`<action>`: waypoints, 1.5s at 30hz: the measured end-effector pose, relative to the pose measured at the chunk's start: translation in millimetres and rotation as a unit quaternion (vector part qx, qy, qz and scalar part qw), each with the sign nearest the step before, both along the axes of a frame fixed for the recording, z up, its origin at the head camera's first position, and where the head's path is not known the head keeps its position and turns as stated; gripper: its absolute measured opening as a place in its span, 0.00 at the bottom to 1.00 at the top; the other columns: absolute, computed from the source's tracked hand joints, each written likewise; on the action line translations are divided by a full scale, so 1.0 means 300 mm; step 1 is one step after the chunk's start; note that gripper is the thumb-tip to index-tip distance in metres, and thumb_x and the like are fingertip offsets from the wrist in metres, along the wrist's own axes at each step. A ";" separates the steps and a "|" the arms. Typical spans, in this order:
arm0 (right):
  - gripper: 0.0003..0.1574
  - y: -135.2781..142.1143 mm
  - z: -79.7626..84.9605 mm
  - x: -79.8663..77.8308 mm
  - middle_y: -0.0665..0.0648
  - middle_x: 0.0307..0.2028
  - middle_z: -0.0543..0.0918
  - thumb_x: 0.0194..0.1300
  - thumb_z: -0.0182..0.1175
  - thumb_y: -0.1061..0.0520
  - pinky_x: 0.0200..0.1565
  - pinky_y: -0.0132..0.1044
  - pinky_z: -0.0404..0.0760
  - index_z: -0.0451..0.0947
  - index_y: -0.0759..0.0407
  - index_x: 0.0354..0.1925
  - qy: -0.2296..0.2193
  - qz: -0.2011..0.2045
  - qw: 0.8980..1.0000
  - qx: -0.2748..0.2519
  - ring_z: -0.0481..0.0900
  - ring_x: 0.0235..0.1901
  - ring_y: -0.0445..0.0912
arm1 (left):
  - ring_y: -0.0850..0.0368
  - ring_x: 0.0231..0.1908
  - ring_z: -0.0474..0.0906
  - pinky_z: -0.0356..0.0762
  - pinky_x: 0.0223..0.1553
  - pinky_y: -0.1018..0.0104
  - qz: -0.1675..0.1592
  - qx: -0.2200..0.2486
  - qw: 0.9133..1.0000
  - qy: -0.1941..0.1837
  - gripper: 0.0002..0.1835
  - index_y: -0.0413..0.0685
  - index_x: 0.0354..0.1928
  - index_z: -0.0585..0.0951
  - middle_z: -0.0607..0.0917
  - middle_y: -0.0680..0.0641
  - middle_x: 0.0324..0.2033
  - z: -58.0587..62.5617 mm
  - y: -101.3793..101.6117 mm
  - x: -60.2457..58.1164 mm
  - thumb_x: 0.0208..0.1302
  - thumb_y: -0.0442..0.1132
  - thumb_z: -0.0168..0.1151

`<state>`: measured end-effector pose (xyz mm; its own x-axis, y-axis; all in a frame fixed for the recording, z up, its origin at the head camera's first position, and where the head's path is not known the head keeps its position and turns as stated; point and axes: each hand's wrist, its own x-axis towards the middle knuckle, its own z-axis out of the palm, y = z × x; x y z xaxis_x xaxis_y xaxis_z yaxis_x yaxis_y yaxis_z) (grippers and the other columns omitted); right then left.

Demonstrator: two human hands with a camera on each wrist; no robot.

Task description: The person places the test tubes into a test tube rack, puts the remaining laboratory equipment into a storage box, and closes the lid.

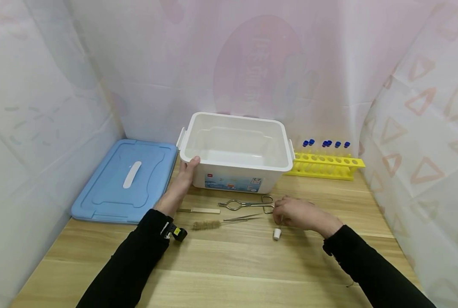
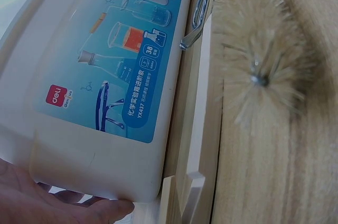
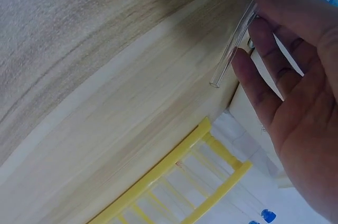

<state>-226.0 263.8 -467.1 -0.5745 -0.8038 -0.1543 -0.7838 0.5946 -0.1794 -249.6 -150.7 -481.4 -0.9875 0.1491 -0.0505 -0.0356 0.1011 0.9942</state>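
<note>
My left hand (image 1: 179,183) holds the left front corner of a white storage box (image 1: 244,170), thumb at its rim. In the left wrist view, fingertips lie under the box's lower edge beside its blue label (image 2: 127,49). My right hand (image 1: 297,214) pinches a clear glass tube (image 3: 232,49) over the table. A white stopper (image 1: 276,234) shows below that hand in the head view. Just left of the right hand lie metal crucible tongs (image 1: 247,205) and tweezers (image 1: 244,218). A bristled test tube brush (image 1: 206,225) and a pale wooden clamp (image 1: 205,210) lie nearer the left hand.
A blue lid (image 1: 111,179) with a white handle lies left of the box. To the right, a yellow test tube rack (image 1: 321,174) holds several tubes with blue caps (image 1: 338,144). Printed curtains (image 1: 425,141) enclose the wooden table (image 1: 229,269) on three sides.
</note>
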 end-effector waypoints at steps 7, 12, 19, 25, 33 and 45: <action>0.22 -0.002 -0.003 0.000 0.44 0.40 0.86 0.65 0.80 0.74 0.50 0.39 0.86 0.87 0.47 0.38 -0.005 -0.004 1.000 0.006 0.80 0.45 0.39 | 0.43 0.96 0.21 0.28 0.91 0.17 0.004 -0.003 1.000 0.003 0.53 0.84 0.94 0.25 0.23 0.52 0.96 -0.001 0.002 -0.001 0.83 0.80 0.42; 0.21 -0.002 -0.004 -0.002 0.44 0.38 0.83 0.69 0.78 0.73 0.48 0.37 0.81 0.86 0.47 0.39 -0.017 -0.002 1.000 0.007 0.75 0.42 0.38 | 0.43 0.96 0.21 0.29 0.91 0.17 0.004 -0.004 1.000 0.003 0.53 0.85 0.94 0.25 0.24 0.52 0.96 -0.001 0.001 0.000 0.83 0.80 0.42; 0.19 -0.005 0.018 0.003 0.44 0.37 0.81 0.75 0.75 0.71 0.45 0.33 0.77 0.84 0.47 0.40 -0.019 0.000 1.000 -0.004 0.73 0.42 0.37 | 0.43 0.97 0.22 0.29 0.91 0.17 0.003 -0.005 1.000 0.001 0.52 0.86 0.94 0.25 0.24 0.53 0.96 0.001 0.000 0.002 0.83 0.80 0.42; 0.13 -0.013 0.060 0.006 0.46 0.40 0.84 0.80 0.70 0.68 0.48 0.35 0.81 0.87 0.50 0.43 -0.041 -0.023 0.998 -0.036 0.75 0.43 0.38 | 0.42 0.97 0.22 0.30 0.91 0.17 0.001 -0.006 1.000 -0.004 0.52 0.88 0.93 0.24 0.23 0.54 0.96 0.002 -0.002 0.004 0.83 0.81 0.41; 0.05 -0.030 0.124 -0.003 0.46 0.42 0.86 0.85 0.70 0.61 0.48 0.39 0.86 0.88 0.50 0.47 0.018 -0.022 0.998 -0.054 0.79 0.44 0.39 | 0.43 0.97 0.23 0.29 0.92 0.17 -0.003 0.000 1.000 -0.008 0.53 0.88 0.93 0.25 0.24 0.54 0.96 0.002 -0.003 0.006 0.83 0.82 0.42; 0.08 -0.080 0.241 0.008 0.47 0.49 0.89 0.82 0.73 0.62 0.48 0.42 0.92 0.87 0.50 0.52 0.131 -0.018 0.984 -0.116 0.87 0.47 0.43 | 0.44 0.97 0.21 0.28 0.91 0.17 -0.004 0.003 1.000 -0.006 0.53 0.86 0.93 0.24 0.22 0.54 0.96 0.005 -0.003 0.010 0.83 0.81 0.42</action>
